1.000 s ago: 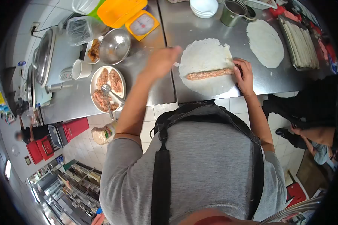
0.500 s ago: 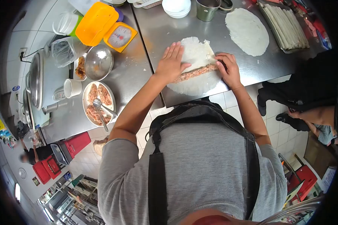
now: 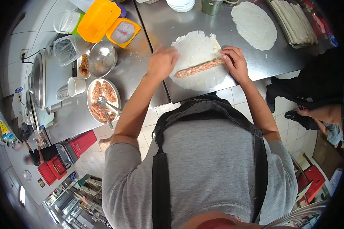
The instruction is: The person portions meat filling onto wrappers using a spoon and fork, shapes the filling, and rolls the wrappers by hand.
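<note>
A thin white dough sheet (image 3: 195, 47) lies on the steel table, with a long strip of minced meat (image 3: 198, 69) across its lower half. At the right end of that strip my right hand (image 3: 237, 65) is closed, thumb and bent fingers at the sheet's right edge. My left hand (image 3: 160, 63) is just off the sheet's left side, its fingers bent and smeared by motion. Nothing shows in it. To the left, an oval white dish (image 3: 117, 95) holds portions of minced meat with a fork and another metal utensil lying on them.
A second dough sheet (image 3: 254, 26) lies at the far right, beside a tray of rolled sticks (image 3: 294, 23). A steel bowl (image 3: 102, 59), white cup (image 3: 76, 86) and orange scale (image 3: 123, 32) stand left. A seam (image 3: 146, 32) divides the tables. Another person's dark clothing (image 3: 313, 84) is close on the right.
My left hand has lifted from the sheet and moved left, uncovering the strip's left end. My right hand stays at the right edge. The view has shifted slightly.
</note>
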The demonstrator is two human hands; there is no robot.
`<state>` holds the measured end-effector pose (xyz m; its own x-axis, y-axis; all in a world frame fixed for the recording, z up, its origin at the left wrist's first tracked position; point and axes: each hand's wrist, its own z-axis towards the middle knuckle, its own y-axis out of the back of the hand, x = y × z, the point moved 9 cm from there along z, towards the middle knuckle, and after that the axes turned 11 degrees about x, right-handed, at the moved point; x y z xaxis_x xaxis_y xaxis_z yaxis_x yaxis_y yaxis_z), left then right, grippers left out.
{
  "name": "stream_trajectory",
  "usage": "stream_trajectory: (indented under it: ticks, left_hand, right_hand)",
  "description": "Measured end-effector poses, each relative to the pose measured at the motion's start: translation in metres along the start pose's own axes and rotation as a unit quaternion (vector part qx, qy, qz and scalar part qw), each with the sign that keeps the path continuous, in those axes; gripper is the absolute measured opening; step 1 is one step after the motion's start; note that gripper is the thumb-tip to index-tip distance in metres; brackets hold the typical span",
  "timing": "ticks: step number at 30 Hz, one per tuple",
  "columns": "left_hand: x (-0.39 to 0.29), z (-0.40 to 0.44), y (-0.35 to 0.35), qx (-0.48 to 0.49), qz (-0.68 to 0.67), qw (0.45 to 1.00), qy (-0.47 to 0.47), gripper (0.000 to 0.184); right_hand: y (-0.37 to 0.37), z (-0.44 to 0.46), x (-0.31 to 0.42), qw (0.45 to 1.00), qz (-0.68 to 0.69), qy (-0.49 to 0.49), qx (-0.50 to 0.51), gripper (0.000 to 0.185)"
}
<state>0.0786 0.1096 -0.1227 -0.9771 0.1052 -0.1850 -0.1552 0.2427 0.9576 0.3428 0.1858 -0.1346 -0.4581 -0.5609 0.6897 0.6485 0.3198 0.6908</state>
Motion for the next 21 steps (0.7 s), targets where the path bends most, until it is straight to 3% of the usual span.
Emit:
stream_trajectory:
  ticks: [2, 5, 8, 11, 14, 17, 21]
  left_hand:
    - [0.014, 0.025, 0.010, -0.092, -0.087, 0.990, 0.063, 0.035]
    - [0.031, 0.051, -0.006, -0.092, -0.161, 0.970, 0.155, 0.033]
    - [0.050, 0.071, -0.032, 0.003, -0.248, 0.951, 0.183, 0.027]
    - [0.039, 0.068, -0.009, -0.057, -0.226, 0.963, 0.135, 0.022]
    - [0.044, 0.068, -0.020, -0.007, -0.318, 0.935, 0.160, 0.023]
    - [0.056, 0.069, -0.019, -0.086, -0.366, 0.921, 0.101, 0.017]
    - [0.064, 0.058, -0.006, -0.129, -0.324, 0.929, 0.124, 0.019]
  right_hand:
    - [0.001, 0.001, 0.001, 1.000, -0.004, -0.001, 0.000, 0.018]
    - [0.002, 0.000, 0.003, 1.000, -0.004, 0.001, -0.007, 0.018]
    - [0.001, 0.001, 0.003, 1.000, 0.002, -0.005, -0.001, 0.017]
    - [0.002, 0.001, 0.003, 1.000, -0.001, 0.001, -0.005, 0.017]
    - [0.001, 0.000, 0.001, 1.000, -0.001, 0.003, -0.003, 0.017]
    - [0.002, 0.001, 0.001, 1.000, 0.000, 0.004, 0.000, 0.017]
    - [0.002, 0.001, 0.002, 1.000, 0.002, 0.001, -0.001, 0.017]
